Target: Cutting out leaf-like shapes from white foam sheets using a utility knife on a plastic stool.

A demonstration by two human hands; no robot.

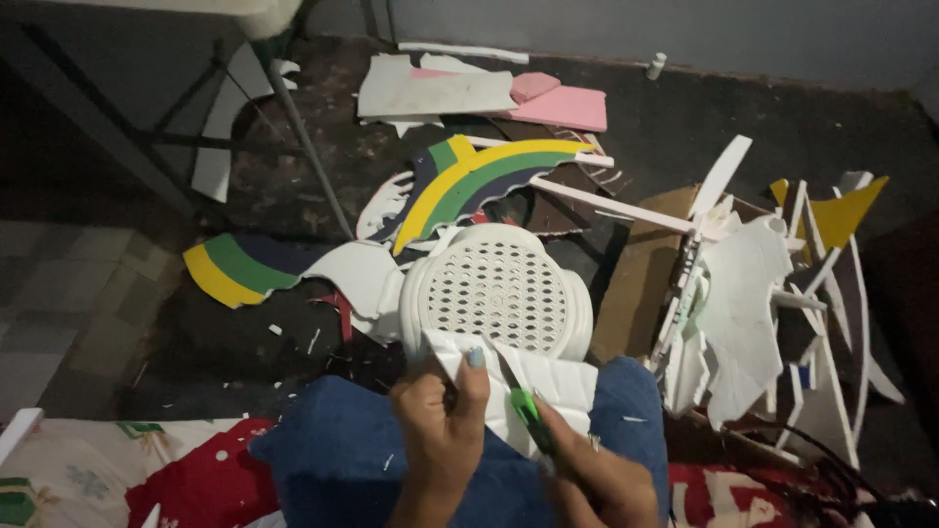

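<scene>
Foam scraps (734,293) litter the floor at twelve o'clock; my left hand (440,416) grips the white sheet (548,376), right hand (597,474) holding the green knife (528,411) mid-cut, edges untrimmed.

One head-worn camera looks steeply down from close above the hands (509,440), facing forward past them across the littered floor (147,323) to the far wall (685,29).

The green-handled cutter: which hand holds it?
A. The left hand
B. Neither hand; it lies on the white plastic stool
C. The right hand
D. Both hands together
C: the right hand is closed around the green-handled cutter, whose blade meets the white foam piece, while the left hand pins that piece down.
</scene>
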